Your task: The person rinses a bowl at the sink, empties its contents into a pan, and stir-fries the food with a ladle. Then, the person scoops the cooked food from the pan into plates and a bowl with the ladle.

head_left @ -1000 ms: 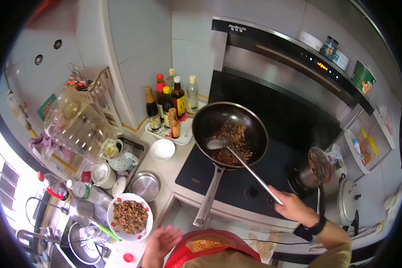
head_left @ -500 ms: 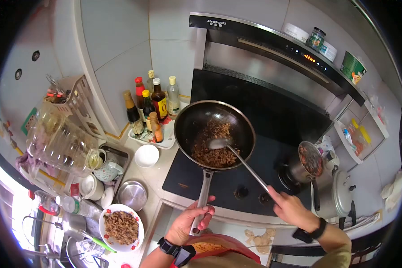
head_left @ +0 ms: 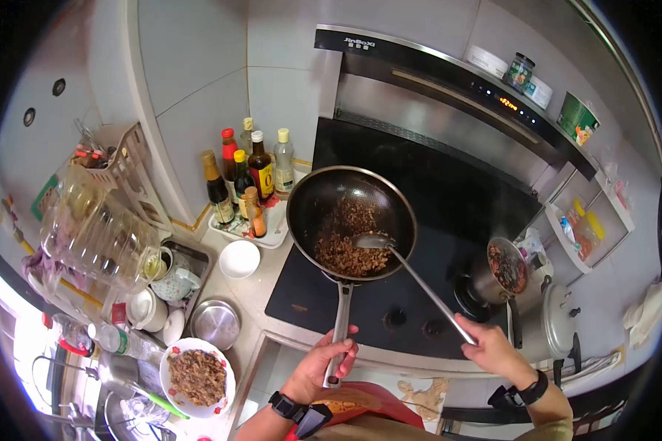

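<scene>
A dark wok (head_left: 390, 195) sits over the left side of the black cooktop, its handle pointing toward me. My left hand (head_left: 329, 360) is wrapped round that metal handle. Brown minced food (head_left: 349, 250) lies in the bottom of the wok and a little way up its far wall. My right hand (head_left: 489, 344) grips the end of a long metal spatula (head_left: 426, 287). The spatula's head rests in the food on the right side, partly covering it.
Left of the cooktop (head_left: 309, 305) stand a tray of several sauce bottles (head_left: 261, 169), a white bowl (head_left: 240, 259), a metal bowl (head_left: 215, 324) and a plate of brown food (head_left: 197, 378). A saucepan (head_left: 507, 266) and a lidded pot (head_left: 559, 323) stand at the right. The range hood (head_left: 449, 81) hangs above.
My right hand has moved right and slightly down, drawing the spatula head toward the wok's right side. The food has shifted with it. My left hand keeps its grip on the handle.
</scene>
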Demonstrator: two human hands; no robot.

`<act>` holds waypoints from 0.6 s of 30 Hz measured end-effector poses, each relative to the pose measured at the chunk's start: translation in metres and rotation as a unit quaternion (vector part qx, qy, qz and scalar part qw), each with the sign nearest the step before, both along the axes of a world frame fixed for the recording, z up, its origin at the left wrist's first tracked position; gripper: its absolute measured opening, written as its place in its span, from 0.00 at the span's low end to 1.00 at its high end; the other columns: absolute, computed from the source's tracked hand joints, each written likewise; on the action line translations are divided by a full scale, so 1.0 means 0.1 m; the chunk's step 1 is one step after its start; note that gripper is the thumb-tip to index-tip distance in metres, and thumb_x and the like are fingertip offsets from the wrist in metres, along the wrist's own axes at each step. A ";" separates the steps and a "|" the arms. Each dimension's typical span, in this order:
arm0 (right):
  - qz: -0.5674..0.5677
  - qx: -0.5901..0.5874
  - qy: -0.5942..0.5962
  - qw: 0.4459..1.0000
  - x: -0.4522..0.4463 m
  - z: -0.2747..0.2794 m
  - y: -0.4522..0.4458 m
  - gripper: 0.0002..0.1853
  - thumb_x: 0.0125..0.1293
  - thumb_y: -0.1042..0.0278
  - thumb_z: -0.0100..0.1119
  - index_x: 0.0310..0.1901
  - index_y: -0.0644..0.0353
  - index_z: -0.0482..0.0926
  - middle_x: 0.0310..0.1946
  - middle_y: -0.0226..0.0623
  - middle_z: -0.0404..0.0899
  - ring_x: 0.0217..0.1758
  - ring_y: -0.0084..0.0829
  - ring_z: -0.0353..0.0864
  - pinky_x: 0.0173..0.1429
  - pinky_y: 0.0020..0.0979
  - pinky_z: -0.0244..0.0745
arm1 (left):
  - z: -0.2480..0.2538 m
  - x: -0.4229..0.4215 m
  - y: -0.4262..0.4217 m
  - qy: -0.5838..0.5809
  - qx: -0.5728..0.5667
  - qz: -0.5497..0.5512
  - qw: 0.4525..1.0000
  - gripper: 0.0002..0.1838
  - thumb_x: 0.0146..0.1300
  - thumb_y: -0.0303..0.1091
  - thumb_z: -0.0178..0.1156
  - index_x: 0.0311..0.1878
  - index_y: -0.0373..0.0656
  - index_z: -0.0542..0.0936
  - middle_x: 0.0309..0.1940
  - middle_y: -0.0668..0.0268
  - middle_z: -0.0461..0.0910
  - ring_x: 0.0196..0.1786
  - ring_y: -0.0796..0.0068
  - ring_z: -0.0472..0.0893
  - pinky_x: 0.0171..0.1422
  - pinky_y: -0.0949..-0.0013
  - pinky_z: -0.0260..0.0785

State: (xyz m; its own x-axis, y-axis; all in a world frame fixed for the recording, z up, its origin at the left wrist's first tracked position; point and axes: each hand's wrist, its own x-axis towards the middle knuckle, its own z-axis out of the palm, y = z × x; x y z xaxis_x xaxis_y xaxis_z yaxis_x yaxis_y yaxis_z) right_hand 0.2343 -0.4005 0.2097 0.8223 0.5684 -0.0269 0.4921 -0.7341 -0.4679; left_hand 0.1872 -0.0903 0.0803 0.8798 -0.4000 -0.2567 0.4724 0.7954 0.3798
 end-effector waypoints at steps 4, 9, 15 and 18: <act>0.016 -0.023 -0.145 0.989 0.40 -0.07 0.32 0.32 0.52 0.76 0.55 0.62 0.63 0.63 0.37 0.55 0.77 0.34 0.51 0.79 0.40 0.43 0.76 | -0.05 0.01 0.04 -0.019 -0.001 -0.024 1.000 0.21 0.63 0.32 0.55 0.58 0.41 0.65 0.34 0.59 0.75 0.22 0.73 0.72 0.22 0.76 0.65; 0.017 -0.132 -0.151 0.980 0.59 -0.39 0.47 0.35 0.52 0.75 0.55 0.64 0.63 0.58 0.33 0.54 0.76 0.31 0.52 0.79 0.36 0.44 0.76 | -0.03 0.10 0.06 0.015 -0.022 -0.031 0.999 0.22 0.64 0.32 0.55 0.59 0.40 0.65 0.42 0.55 0.75 0.27 0.71 0.74 0.27 0.75 0.69; 0.027 -0.185 -0.109 0.976 0.06 0.22 -0.02 0.36 0.51 0.76 0.56 0.65 0.59 0.59 0.32 0.53 0.77 0.30 0.51 0.79 0.35 0.44 0.76 | -0.16 0.10 0.04 -0.039 -0.094 -0.038 0.994 0.22 0.62 0.30 0.56 0.59 0.40 0.66 0.41 0.57 0.75 0.24 0.78 0.70 0.23 0.79 0.63; 0.025 -0.180 -0.167 0.969 0.43 0.02 0.26 0.34 0.51 0.76 0.55 0.64 0.59 0.61 0.31 0.52 0.77 0.29 0.50 0.79 0.34 0.44 0.76 | -0.16 0.10 0.02 -0.017 -0.116 -0.038 0.992 0.20 0.63 0.29 0.55 0.58 0.41 0.67 0.37 0.59 0.75 0.22 0.80 0.69 0.21 0.79 0.61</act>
